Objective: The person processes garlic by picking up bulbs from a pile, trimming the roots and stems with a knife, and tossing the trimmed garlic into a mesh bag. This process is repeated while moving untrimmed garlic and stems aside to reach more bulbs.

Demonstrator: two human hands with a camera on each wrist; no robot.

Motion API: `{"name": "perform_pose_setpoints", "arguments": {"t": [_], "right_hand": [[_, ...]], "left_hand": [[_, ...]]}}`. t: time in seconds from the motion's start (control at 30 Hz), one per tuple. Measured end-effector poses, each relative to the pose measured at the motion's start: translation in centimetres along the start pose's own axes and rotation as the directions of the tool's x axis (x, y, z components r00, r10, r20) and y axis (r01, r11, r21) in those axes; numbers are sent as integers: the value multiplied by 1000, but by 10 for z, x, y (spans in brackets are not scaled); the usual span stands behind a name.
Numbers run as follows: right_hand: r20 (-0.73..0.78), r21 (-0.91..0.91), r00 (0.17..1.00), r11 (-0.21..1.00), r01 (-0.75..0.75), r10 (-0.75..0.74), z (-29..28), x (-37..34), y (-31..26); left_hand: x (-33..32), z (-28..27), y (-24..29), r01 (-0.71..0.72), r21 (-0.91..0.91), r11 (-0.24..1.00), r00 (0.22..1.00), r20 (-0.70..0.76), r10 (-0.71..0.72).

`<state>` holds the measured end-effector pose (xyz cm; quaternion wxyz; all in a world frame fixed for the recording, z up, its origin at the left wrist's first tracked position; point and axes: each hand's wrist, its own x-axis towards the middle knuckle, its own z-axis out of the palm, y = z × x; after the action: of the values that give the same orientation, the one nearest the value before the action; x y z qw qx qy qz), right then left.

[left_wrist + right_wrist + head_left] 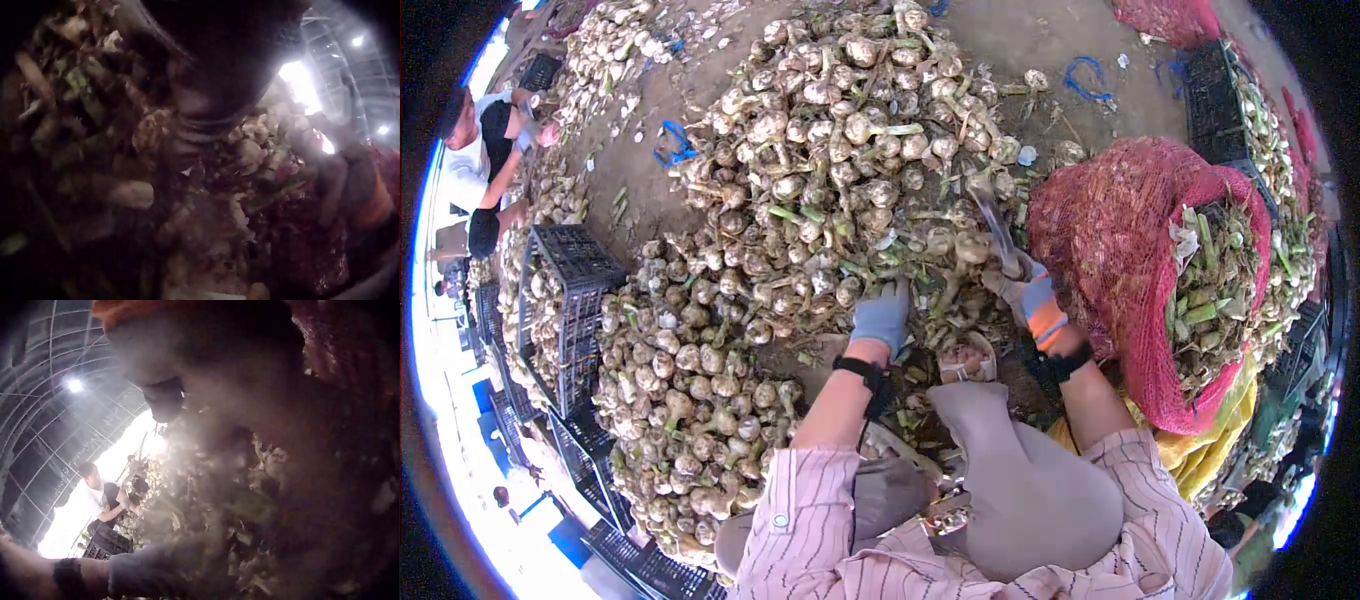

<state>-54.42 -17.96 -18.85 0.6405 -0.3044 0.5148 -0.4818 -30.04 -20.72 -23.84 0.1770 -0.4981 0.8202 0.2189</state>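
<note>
My left hand [883,315], in a grey-blue glove, reaches to the near edge of a large heap of garlic bulbs [840,140]. Its fingers point forward among the bulbs and cut stalks, and the fingertips are partly hidden. In the left wrist view the fingers [200,119] hang dark over the stalk pieces [131,194]. My right hand [1030,295], gloved in grey with an orange cuff, grips a pair of metal shears [997,228]. The blades point forward over the right side of the heap. The right wrist view is dim and hazy.
A red mesh sack [1100,230] full of stalk trimmings [1215,280] stands at the right. More trimmed-looking bulbs [690,400] lie to the left. Black crates [580,300] line the left side. Another person [480,150] crouches at far left. Blue twine [1088,80] lies on the ground.
</note>
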Motion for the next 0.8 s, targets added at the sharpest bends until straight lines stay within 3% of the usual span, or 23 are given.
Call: {"name": "perform_pose_setpoints", "arguments": {"t": [0.07,0.13,0.17,0.2,0.23,0.27,0.3,0.33,0.37,0.4,0.43,0.47,0.53,0.57,0.6,0.67,0.8], "right_hand": [[-125,-197,992,980,-37,13,-1,-12,13],[-70,-72,995,994,-80,75,-6,-28,22],[-55,100,989,986,-131,137,-4,-38,25],[-25,268,980,946,-182,196,3,-44,19],[118,577,969,780,-243,215,9,-48,12],[102,358,975,907,-222,199,20,-52,2],[86,118,980,975,-191,181,31,-58,-5],[74,-132,984,980,-152,163,37,-63,-7],[193,-506,978,847,163,-72,29,-64,-1],[281,-688,959,689,227,-35,37,-65,-15],[356,-820,934,487,301,22,43,-69,-34],[410,-891,907,255,376,95,54,-71,-53],[441,-892,887,176,417,134,70,-74,-71],[464,-885,871,126,448,160,74,-76,-75],[483,-875,855,78,478,189,76,-79,-79],[498,-867,851,107,487,166,78,-84,-79],[517,-856,851,71,512,97,78,-92,-70]], "left_hand": [[-3,9,-2,-50,66,997,998,-36,53],[-9,14,-19,-114,54,992,991,-71,118],[-8,25,-32,-175,-29,984,976,-138,169],[-18,8,-29,-132,-150,980,986,-123,114],[-31,-9,-24,-85,-267,960,993,-105,58],[-45,-30,-17,-37,-379,925,997,-81,7],[-59,-40,-9,-103,-500,860,974,-227,-15],[-74,-48,1,-106,-709,697,979,-199,-53],[-87,-55,11,-104,-868,485,983,-165,-85],[-96,-57,18,-102,-966,238,985,-131,-109],[-103,-49,21,-81,-993,81,995,-85,-54],[-108,-36,22,-47,-996,-76,999,-48,10],[-120,-26,24,-4,-990,-140,988,-25,149],[-128,-25,23,-11,-999,-49,975,-21,219],[-132,-32,31,24,-987,-160,982,-7,190],[-141,-46,48,69,-922,-380,991,20,132],[-143,-35,64,-148,-980,-133,989,-147,-18]]}}
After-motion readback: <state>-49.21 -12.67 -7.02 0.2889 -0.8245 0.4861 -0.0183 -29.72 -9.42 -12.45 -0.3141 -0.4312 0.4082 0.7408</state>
